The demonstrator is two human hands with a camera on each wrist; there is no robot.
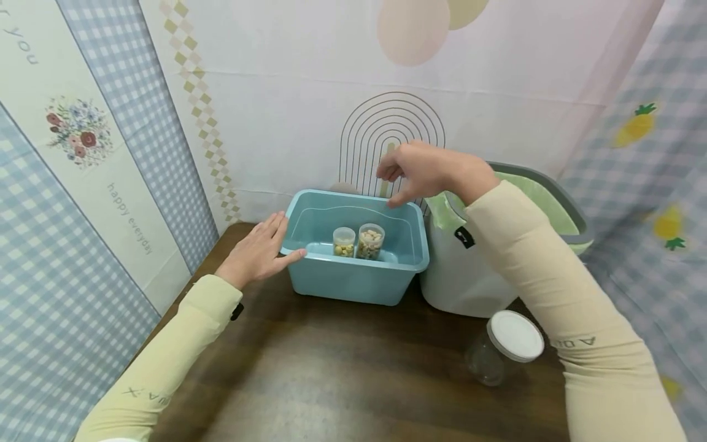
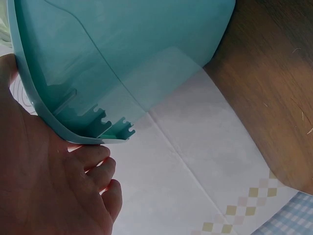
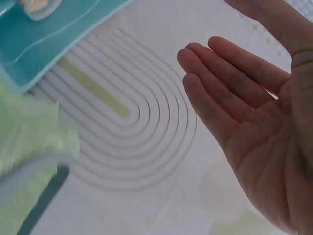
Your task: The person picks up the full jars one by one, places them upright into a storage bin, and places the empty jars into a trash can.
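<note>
A blue plastic basin [image 1: 353, 276] stands on the dark wooden table, with two small clear cups of pieces inside. The left cup [image 1: 343, 242] holds yellowish pieces; the right cup [image 1: 370, 240] is fuller, with pale pieces on top. My left hand [image 1: 259, 253] lies at the basin's left end, fingers extended along the rim and thumb over the front edge. Close up in the left wrist view, that hand [image 2: 54, 181] is right at the basin's rim [image 2: 54, 128]. Above the basin's back right corner hovers my right hand [image 1: 422, 170], holding nothing, its fingers [image 3: 230, 73] loosely bent.
Right beside the basin is a white trash bin [image 1: 464, 276] with a grey rim and light green liner [image 1: 538, 196]. A clear jar with a white lid [image 1: 516, 335] leans on the table at the front right, near the right sleeve. Printed curtains [image 1: 287, 123] hang behind and at both sides.
</note>
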